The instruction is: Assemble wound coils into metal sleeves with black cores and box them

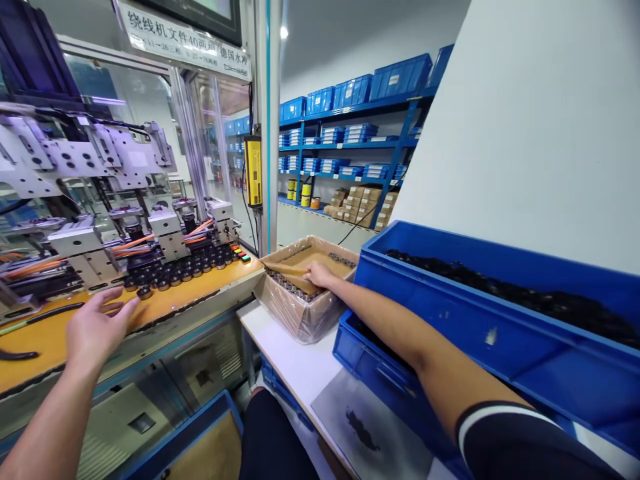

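The left hand [97,325], fingers loosely parted and gripping nothing, hovers beside small, squat, glossy black cylindrical parts [186,271] clustered in rows on the orange-yellow worktop [213,283]. To the right, the right hand [319,275] pinches the edge of a flat brown cardboard sheet [320,256] inside a plastic-lined cardboard box [296,319], where small dark-and-silvery round parts [296,288] line the margins. Farthest right, a long blue plastic bin [450,308] holds heaped black pieces [505,291].

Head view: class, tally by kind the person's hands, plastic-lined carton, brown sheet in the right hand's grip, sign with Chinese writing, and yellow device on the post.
Hands: 2 (left hand, right hand)
Plastic-lined carton: 1
Brown sheet: 1
Sign with Chinese writing: 1
Yellow device: 1
Total: 6
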A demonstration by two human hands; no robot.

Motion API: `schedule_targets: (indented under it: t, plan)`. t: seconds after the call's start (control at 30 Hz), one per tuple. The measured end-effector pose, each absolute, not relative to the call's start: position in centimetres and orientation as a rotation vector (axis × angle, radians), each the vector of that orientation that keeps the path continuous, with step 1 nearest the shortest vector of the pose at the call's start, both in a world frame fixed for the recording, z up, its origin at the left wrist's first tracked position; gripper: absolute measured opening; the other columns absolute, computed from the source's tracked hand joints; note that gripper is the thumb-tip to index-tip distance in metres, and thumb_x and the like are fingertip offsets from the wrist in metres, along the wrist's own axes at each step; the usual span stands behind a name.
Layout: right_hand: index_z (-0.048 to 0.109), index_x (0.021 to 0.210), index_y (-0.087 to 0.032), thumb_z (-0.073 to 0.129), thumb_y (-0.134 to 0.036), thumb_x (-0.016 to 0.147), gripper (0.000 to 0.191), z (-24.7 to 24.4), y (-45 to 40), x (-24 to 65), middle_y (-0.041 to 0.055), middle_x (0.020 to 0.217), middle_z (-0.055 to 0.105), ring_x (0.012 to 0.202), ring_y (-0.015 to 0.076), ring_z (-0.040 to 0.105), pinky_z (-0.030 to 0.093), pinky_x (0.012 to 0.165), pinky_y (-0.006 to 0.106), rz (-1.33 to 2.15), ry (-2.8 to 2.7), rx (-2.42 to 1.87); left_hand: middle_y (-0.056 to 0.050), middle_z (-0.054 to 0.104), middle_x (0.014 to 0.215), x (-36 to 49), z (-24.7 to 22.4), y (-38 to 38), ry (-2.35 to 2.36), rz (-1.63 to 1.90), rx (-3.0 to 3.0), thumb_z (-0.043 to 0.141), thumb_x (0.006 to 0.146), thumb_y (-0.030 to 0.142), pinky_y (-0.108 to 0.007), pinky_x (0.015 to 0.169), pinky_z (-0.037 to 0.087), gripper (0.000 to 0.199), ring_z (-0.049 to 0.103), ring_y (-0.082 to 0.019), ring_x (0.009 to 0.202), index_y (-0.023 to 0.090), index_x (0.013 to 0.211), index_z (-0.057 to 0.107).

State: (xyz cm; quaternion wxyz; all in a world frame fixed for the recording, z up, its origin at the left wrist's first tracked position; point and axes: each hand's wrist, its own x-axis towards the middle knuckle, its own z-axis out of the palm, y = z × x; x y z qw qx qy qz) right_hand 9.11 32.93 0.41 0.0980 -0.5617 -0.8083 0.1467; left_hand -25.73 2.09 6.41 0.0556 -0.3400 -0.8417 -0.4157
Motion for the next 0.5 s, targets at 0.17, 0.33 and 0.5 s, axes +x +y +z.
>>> schedule_targets:
  t: [0.17, 0.33, 0.5]
  plan:
    - [0.065, 0.114, -0.014, 0.061, -0.039, 0.099, 0.030, 4.5, 32.5, 9.7, 0.0076, 0.114, 0.067, 0.101, 0.0197, 0.066, 0.057, 0.090, 0.041, 0.402, -2.007, -1.555, -0.015, 0.074, 0.118, -23.0, 5.4, 0.4, -2.324, -1.360, -1.097, 0.066, 0.081, 0.043, -0.050, 0.101, 0.051, 0.049, 0.071, -0.034, 0.106, 0.014, 0.120, 0.068]
    - [0.065, 0.103, -0.012, 0.049, -0.038, 0.103, 0.030, 8.4, 29.7, 8.2, 0.0065, 0.101, 0.067, 0.093, 0.0180, 0.063, 0.052, 0.086, 0.036, 0.336, -1.638, -1.360, -0.014, 0.077, 0.106, -18.8, 3.4, 0.3, -1.993, -1.505, -1.211, 0.069, 0.078, 0.047, -0.046, 0.096, 0.055, 0.046, 0.074, -0.029, 0.089, 0.015, 0.111, 0.074]
    - [0.063, 0.103, -0.012, 0.027, -0.042, 0.106, 0.047, 0.5, 19.5, 0.1, 0.0076, 0.098, 0.068, 0.090, 0.0175, 0.060, 0.047, 0.078, 0.028, 0.503, -1.587, -1.197, -0.010, 0.078, 0.108, -17.1, 1.7, -1.0, -1.837, -1.563, -1.287, 0.071, 0.085, 0.039, -0.034, 0.094, 0.057, 0.038, 0.073, -0.020, 0.094, 0.015, 0.113, 0.073]
